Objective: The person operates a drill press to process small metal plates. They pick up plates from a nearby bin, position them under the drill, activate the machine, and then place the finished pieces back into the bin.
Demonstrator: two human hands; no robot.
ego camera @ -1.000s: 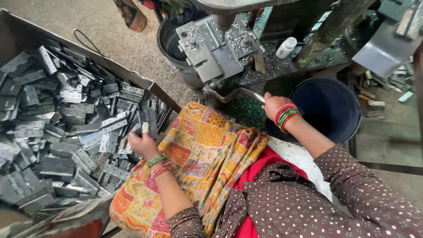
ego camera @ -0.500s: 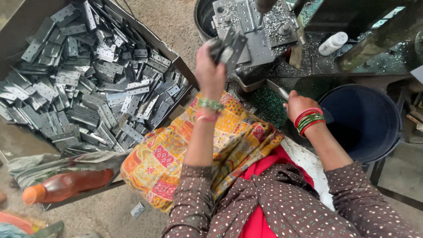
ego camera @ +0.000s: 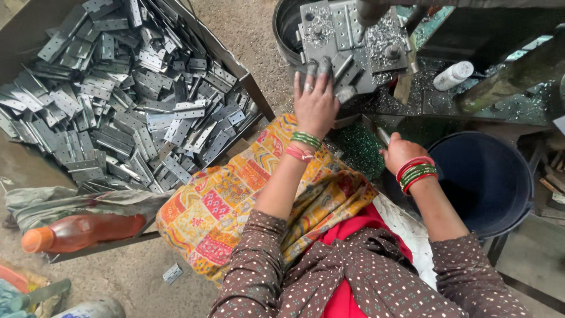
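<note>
My left hand (ego camera: 316, 101) reaches up to the metal jig plate (ego camera: 353, 35) of a machine and presses a grey metal hinge (ego camera: 341, 73) against its lower edge. Green and pink bangles ring that wrist. My right hand (ego camera: 400, 152) sits lower and to the right, fist closed around a metal lever handle (ego camera: 381, 135) that sticks out from under the machine. Red and green bangles ring that wrist. A patterned yellow cloth (ego camera: 235, 200) covers my lap below both hands.
A large tray (ego camera: 259, 100) full of several grey hinges (ego camera: 118, 100) lies at left. A dark blue bucket (ego camera: 488, 182) stands at right, a black one (ego camera: 285, 29) behind the machine. An orange bottle (ego camera: 82, 232) lies bottom left. A white bottle (ego camera: 453, 75) rests on the swarf-covered machine bed.
My left hand went from the hinge pile up to the machine with a hinge and now sets it on the jig. My right hand stayed on the lever.
</note>
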